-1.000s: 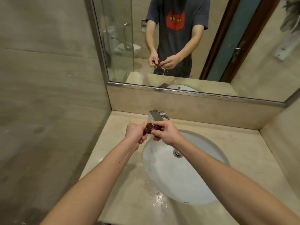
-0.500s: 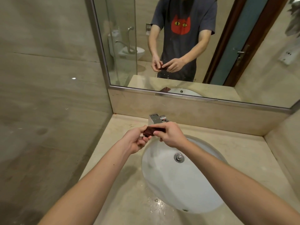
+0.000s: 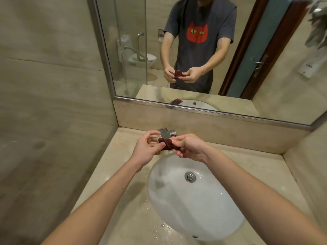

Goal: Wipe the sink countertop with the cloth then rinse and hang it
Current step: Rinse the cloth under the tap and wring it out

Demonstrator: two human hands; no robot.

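A small dark red cloth (image 3: 167, 143), twisted into a tight roll, hangs above the far rim of the white oval sink (image 3: 192, 204). My right hand (image 3: 190, 147) pinches its right end. My left hand (image 3: 146, 147) holds the left end loosely, with the thumb and upper fingers spread apart. Both hands are in front of the chrome tap (image 3: 166, 133), which they partly hide. The beige stone countertop (image 3: 123, 200) around the basin is wet, with water drops along the sink's left and near rim.
A large mirror (image 3: 194, 50) above the backsplash reflects a person holding the cloth, a toilet, a glass panel and a door. Tiled walls close in on the left and right. A grey cloth (image 3: 316, 25) hangs at the upper right.
My left hand's fingers have loosened and spread from a tight grip on the cloth. The cloth shows more between the hands. The view has tilted up a little.
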